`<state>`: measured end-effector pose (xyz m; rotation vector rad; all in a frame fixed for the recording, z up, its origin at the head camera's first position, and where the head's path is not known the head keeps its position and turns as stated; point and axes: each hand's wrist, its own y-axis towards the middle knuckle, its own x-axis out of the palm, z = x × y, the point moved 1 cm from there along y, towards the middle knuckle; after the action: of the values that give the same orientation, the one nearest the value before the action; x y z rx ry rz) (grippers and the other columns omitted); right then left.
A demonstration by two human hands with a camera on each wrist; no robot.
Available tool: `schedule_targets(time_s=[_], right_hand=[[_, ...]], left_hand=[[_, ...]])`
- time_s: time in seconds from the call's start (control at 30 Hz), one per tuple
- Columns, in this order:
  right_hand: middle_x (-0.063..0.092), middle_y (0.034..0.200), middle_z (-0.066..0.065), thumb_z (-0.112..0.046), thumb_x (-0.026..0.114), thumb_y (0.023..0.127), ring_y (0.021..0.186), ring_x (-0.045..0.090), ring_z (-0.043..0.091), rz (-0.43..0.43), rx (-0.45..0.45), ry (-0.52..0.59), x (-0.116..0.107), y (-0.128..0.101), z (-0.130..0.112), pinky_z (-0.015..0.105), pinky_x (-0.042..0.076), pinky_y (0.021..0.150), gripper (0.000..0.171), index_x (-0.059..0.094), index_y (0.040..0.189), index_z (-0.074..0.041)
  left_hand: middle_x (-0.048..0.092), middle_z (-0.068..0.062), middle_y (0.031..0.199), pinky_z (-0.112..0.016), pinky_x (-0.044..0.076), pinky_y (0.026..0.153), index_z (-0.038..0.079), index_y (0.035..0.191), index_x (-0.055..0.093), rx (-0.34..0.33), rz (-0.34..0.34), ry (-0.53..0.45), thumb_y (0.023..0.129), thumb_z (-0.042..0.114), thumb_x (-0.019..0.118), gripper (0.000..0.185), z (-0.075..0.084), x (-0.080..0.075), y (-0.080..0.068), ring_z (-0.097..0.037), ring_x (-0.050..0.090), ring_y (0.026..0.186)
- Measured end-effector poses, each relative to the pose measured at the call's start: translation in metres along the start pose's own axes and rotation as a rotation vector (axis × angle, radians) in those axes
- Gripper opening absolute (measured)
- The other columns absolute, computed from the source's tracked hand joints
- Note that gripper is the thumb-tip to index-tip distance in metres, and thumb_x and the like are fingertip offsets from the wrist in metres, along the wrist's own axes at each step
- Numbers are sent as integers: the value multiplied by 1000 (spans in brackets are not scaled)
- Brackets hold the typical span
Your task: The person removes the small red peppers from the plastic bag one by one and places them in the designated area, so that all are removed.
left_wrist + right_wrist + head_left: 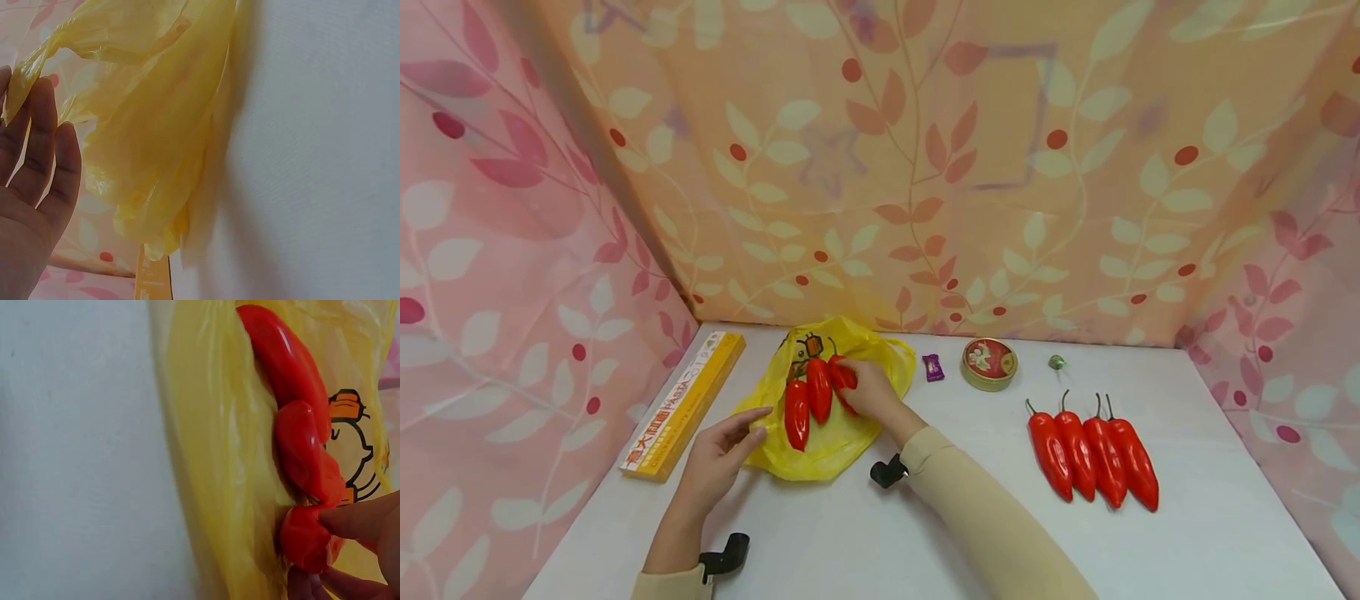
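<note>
A yellow plastic bag point(838, 454) with a printed cartoon lies spread on the table, three shiny red chili peppers on it. The left point(797, 408) and middle point(820, 392) peppers lie side by side. My right hand point(874, 393) pinches the rightmost pepper point(305, 539) between thumb and fingers, stem end up in the head view. At the bag's left edge, my left hand point(718, 457) holds a fold of the plastic point(25, 78) at its fingertips, the other fingers loosely bent.
Several more red peppers point(1093, 454) lie in a row at the right. Behind stand a round red-and-gold tin point(989, 364), a purple wrapped candy point(933, 367) and a small green item point(1057, 362). A yellow pasta box point(685, 408) lies left of the bag. Patterned cloth walls enclose the table.
</note>
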<state>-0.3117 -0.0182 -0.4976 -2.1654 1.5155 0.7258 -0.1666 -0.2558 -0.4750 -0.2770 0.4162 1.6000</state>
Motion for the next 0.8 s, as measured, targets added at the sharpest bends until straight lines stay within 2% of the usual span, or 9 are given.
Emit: schedule_targets(time_s=[0.07, 0.27, 0.5, 0.63, 0.8], right_hand=[[60, 133, 9, -6, 69, 91, 108, 56, 25, 6, 9, 15, -3, -4, -1, 35, 60, 83, 58, 55, 145, -20], [58, 137, 8, -9, 75, 86, 115, 58, 26, -4, 11, 15, -14, -23, -7, 41, 60, 87, 69, 49, 149, -20], [57, 136, 12, -14, 78, 84, 117, 57, 29, -137, 49, 75, -29, -54, -12, 45, 60, 85, 84, 36, 156, -22], [55, 137, 12, -15, 74, 86, 118, 55, 29, -185, 38, 119, -37, -71, -11, 46, 60, 86, 84, 31, 157, -17], [54, 137, 12, -22, 70, 90, 117, 55, 28, -190, 28, 150, -47, -89, -8, 46, 59, 88, 80, 28, 157, -14]], left_hand=[[64, -5, 136, -10, 47, 92, 19, 131, 68, 0, -6, -4, 99, 35, 65, 35, 1, 1, 0, -10, 56, 110], [65, -4, 135, -9, 46, 92, 20, 131, 68, 4, -3, 6, 99, 35, 65, 35, 0, 1, 0, -6, 56, 110], [64, -5, 136, -9, 46, 92, 20, 132, 68, 3, -17, 17, 99, 36, 65, 37, -1, 0, 0, -6, 56, 110], [63, -5, 138, -8, 45, 92, 20, 133, 67, -14, -16, 15, 99, 37, 64, 38, -2, 1, 0, -5, 55, 111], [64, -5, 137, -9, 46, 91, 19, 133, 67, -18, -14, 5, 99, 37, 65, 38, -2, 2, 0, -8, 55, 109]])
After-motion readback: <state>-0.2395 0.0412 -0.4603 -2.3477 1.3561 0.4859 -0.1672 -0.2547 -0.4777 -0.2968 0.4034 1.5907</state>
